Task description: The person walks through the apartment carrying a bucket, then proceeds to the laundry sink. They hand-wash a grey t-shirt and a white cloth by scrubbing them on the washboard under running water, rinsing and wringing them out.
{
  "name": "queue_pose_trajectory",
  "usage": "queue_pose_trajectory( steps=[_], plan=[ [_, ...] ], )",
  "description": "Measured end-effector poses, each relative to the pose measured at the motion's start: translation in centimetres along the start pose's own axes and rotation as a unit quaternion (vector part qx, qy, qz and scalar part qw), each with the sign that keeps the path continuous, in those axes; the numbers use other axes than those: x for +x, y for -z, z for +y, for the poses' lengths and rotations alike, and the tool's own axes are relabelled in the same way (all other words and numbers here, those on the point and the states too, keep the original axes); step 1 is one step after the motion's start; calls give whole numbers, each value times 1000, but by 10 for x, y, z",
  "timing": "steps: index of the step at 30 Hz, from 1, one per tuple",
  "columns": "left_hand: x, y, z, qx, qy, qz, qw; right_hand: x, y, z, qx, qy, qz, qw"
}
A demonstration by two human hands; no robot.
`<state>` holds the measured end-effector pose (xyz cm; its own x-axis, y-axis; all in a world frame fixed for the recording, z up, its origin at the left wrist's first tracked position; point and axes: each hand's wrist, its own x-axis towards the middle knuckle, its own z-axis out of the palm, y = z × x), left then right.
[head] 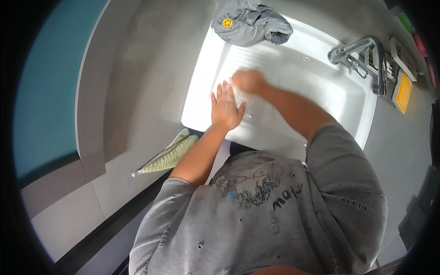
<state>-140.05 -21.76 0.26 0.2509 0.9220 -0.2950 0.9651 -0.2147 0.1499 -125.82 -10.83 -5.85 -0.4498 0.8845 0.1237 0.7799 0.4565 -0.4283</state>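
A small pale, whitish piece of cloth (pixel 239 97) lies on the ribbed washboard slope of the white laundry sink (pixel 213 68). My left hand (pixel 227 108) rests flat on it with the fingers spread. Just above and to the right, my right hand (pixel 249 81) is closed and blurred; it is at the cloth's upper end, and whether cloth is within its fingers cannot be made out. Bunched on the sink's far rim is a grey garment (pixel 252 25) with a yellow smiley print.
At the right rim stands a chrome faucet (pixel 373 44). Beyond it are soap dishes, one with a yellow bar or sponge (pixel 403 91). A green cloth (pixel 172 154) hangs by the sink's near left corner. A teal panel (pixel 51 86) is far left.
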Motion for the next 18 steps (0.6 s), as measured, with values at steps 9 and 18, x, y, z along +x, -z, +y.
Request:
queue_pose_trajectory(
  steps=[9,18],
  plan=[
    [3,7,3,-3,2,4,1000,19,3,32,-105,-6,90,990],
    [20,7,-9,-160,-81,119,977,-68,64,-13,132,-110,-47,984]
  ],
)
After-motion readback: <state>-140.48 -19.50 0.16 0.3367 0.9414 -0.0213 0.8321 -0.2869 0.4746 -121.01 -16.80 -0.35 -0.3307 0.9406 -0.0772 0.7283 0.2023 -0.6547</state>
